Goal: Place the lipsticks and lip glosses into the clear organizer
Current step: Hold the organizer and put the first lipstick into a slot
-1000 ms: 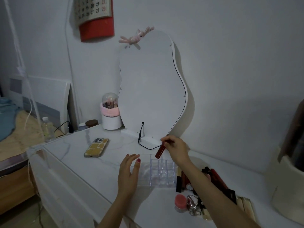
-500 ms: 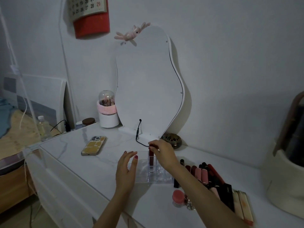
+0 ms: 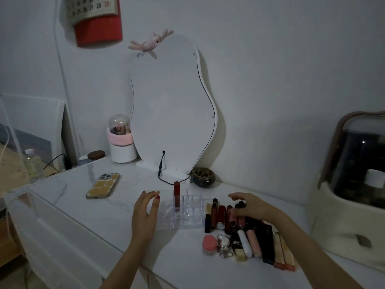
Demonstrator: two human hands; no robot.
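Observation:
A clear organizer (image 3: 187, 213) with several small compartments stands on the white table. One red lip gloss (image 3: 176, 196) stands upright in a back left compartment. My left hand (image 3: 144, 213) rests against the organizer's left end with straight fingers. Right of the organizer lies a pile of lipsticks and lip glosses (image 3: 245, 236) in red, pink, black and gold. My right hand (image 3: 249, 206) hovers over the far end of that pile with loosely spread fingers and holds nothing that I can see.
A phone (image 3: 103, 185) lies at the table's left. A wavy mirror (image 3: 173, 105) stands at the back with a cable, a dark round pot (image 3: 202, 177) beside it and a pink-banded brush holder (image 3: 121, 140). A cream cosmetics case (image 3: 350, 195) stands at the right.
My right hand set the red lip gloss upright into the organizer, let go of it and moved right over the pile. My left hand has stayed at the organizer.

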